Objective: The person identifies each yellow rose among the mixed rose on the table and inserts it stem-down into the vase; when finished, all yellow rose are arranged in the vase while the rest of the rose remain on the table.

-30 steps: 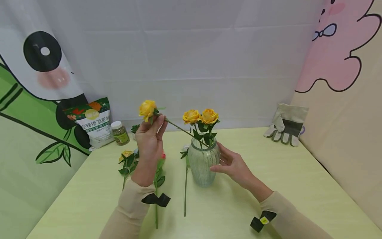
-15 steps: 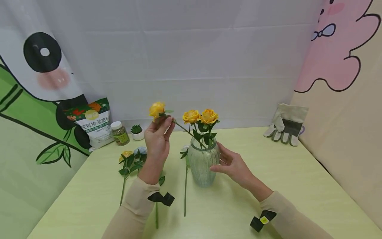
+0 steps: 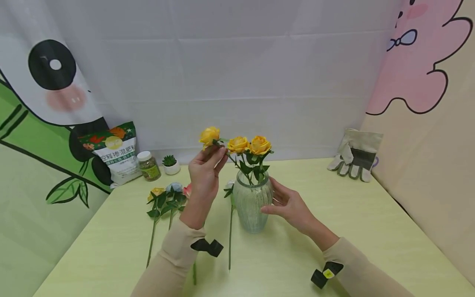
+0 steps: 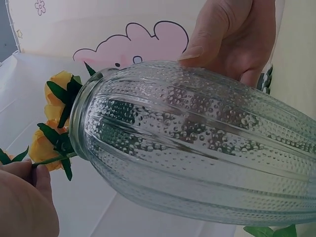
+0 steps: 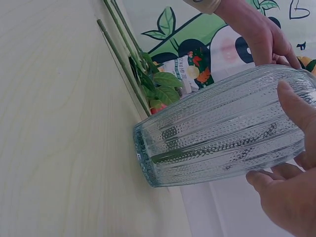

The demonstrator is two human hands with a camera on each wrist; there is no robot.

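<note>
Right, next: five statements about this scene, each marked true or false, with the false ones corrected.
1. The right hand holds the glass vase. True.
2. The glass vase lies on its side. False: it stands upright.
3. The left hand pinches a yellow rose by its stem. True.
4. The glass vase is empty. False: two other yellow roses stand in it.
5. The potted succulent stands beside the lidded jar. True.

Left hand (image 3: 204,176) and pinched yellow rose (image 3: 209,137) shifted rightward, nearer vase roses (image 3: 238,145); pink flower (image 3: 187,190) uncovered.
</note>
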